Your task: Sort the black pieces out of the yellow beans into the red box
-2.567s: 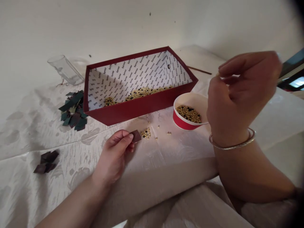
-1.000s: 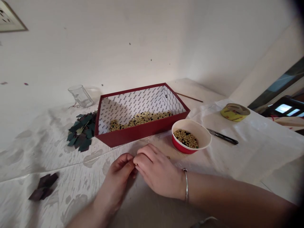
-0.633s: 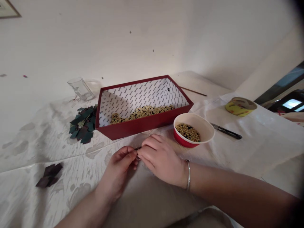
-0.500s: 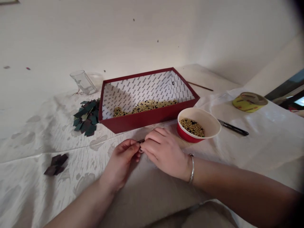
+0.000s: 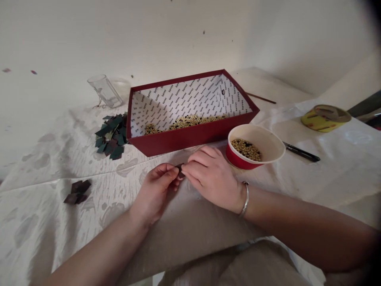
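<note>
Between my two hands is a small dark brown piece (image 5: 180,170), like stiff paper or thin sheet, partly covered by fingers. My left hand (image 5: 157,188) pinches its left end between thumb and forefinger. From the right, the fingertips of my right hand (image 5: 212,176) close on the same piece. Just beyond stands a red box (image 5: 178,142) with a printed white lining and beads or seeds (image 5: 193,122) inside. A red and white paper bowl (image 5: 241,162) near my right hand holds more pale and black beads or seeds (image 5: 246,150).
Left of the box lies a heap of dark green and brown pieces (image 5: 110,137), with a smaller brown pile (image 5: 77,192) nearer me. A clear glass mug (image 5: 105,92) stands behind. On the right are a black cutter or pen (image 5: 301,151), a thin stick (image 5: 261,97) and a yellow tin (image 5: 325,119).
The view has shifted slightly, so the things on the table sit higher in it. More of the brown piece shows between my fingers. Both hands keep their grip.
</note>
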Demonstrator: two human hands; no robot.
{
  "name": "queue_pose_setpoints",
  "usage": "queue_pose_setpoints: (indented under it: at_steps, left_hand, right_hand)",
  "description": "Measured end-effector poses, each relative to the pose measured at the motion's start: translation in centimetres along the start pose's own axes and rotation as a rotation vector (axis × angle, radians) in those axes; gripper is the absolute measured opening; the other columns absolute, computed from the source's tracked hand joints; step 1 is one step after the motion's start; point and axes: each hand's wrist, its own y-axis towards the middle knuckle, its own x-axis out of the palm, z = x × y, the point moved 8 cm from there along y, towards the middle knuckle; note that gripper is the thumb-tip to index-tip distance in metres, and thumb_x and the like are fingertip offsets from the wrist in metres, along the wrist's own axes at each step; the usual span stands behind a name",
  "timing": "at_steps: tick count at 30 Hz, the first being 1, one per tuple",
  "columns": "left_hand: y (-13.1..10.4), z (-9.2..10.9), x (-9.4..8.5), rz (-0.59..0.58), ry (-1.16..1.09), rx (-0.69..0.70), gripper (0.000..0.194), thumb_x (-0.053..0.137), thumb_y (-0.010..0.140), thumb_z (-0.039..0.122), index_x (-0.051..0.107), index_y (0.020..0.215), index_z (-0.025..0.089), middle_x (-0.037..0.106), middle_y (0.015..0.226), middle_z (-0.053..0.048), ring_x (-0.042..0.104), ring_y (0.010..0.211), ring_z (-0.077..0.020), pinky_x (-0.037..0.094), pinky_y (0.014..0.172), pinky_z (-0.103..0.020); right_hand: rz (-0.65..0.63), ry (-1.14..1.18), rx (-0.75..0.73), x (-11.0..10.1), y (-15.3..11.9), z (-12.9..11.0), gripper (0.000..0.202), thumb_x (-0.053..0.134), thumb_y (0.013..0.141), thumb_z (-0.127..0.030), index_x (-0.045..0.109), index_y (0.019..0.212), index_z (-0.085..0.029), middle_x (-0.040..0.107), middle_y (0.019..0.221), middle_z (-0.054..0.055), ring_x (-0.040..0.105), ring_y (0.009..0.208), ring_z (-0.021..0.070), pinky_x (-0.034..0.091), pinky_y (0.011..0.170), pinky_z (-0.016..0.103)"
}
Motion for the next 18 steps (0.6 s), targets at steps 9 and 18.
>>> queue_pose_setpoints:
  at_steps: [9,18]
  left_hand:
    - [0.1,0.2,0.1,-0.013,0.004,0.016,0.015,0.07,0.073,0.026,0.062,0.064,0.017,0.059,0.062,-0.001,0.048,0.057,-0.0112,0.037,0.057,-0.026]
    - [0.1,0.2,0.0,-0.006,0.008,0.009,0.015,0.071,0.073,0.026,0.063,0.065,0.016,0.06,0.061,-0.001,0.048,0.057,-0.0109,0.037,0.057,-0.026]
  right_hand:
    - [-0.011,0.023,-0.016,0.2,-0.1,-0.3,0.022,0.052,0.097,-0.026,0.07,0.087,-0.022,0.067,0.088,0.003,0.048,0.091,0.0208,0.036,0.078,0.038]
    - [-0.091,0.158,0.068,1.0,0.1,0.6,0.016,0.053,0.096,-0.026,0.068,0.093,-0.021,0.064,0.098,0.003,0.05,0.095,0.02,0.039,0.086,0.036]
